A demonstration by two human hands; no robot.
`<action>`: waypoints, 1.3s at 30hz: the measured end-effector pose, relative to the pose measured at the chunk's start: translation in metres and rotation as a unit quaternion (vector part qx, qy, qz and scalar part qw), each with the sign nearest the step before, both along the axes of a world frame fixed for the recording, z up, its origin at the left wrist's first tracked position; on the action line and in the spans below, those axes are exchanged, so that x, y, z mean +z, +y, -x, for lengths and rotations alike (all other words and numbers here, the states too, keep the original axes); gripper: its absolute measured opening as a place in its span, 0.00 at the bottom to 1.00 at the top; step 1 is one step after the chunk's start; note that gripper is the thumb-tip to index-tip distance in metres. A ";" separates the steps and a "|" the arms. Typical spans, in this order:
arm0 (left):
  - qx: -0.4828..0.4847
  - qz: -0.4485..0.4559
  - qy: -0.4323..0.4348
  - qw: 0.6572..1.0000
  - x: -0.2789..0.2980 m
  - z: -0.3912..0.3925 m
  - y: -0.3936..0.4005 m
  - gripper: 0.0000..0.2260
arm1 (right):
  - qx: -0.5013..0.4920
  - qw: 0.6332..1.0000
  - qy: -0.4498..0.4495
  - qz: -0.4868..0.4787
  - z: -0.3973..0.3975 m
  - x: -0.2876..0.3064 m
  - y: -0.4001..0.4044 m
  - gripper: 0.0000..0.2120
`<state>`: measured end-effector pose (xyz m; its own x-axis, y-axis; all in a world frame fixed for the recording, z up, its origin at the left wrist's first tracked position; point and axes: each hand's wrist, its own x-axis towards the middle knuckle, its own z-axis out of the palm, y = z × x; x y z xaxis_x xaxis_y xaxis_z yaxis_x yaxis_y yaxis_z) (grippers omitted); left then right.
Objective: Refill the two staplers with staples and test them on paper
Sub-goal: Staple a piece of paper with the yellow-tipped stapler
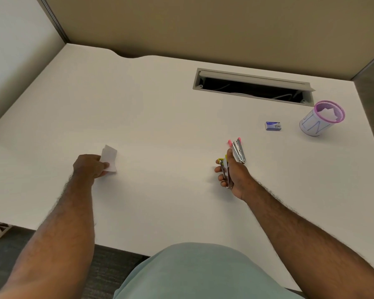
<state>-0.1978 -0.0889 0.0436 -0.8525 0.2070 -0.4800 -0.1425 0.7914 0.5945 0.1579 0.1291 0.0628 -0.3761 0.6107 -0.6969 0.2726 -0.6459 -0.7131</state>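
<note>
Got both staplers, yellow stapler (223,167) and pink stapler (238,150), bunched in my right hand (233,180) mid-frame; left hand (89,167) pinches the paper (109,159), probably ready for testing.

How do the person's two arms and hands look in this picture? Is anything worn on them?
Both forearms are bare and hairy, with no sleeves in view. The left hand and the right hand wear no gloves, and no rings, watch or bracelet show. The light green garment on the person's body appears at the bottom of the picture.
</note>
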 end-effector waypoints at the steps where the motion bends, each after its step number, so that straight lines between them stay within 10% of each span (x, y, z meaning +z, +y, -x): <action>1: -0.010 -0.001 0.007 1.000 -0.001 -0.001 0.000 0.20 | 0.000 1.000 -0.001 0.001 0.000 0.000 0.000 0.28; 13: -0.110 0.100 0.170 0.974 0.011 -0.017 0.007 0.34 | -0.003 1.000 0.004 0.004 -0.002 0.002 0.001 0.28; 22: -0.106 0.107 0.166 0.975 0.035 -0.020 0.019 0.11 | 0.008 0.999 0.042 -0.008 -0.005 0.001 0.002 0.27; 32: -0.013 -0.234 -0.151 0.960 0.057 -0.067 0.054 0.06 | 0.142 0.983 0.040 -0.112 -0.003 0.008 -0.004 0.18; 39: -0.156 -0.245 -0.224 0.930 0.040 -0.156 0.086 0.04 | 0.236 0.943 0.021 -0.233 0.011 0.024 -0.003 0.11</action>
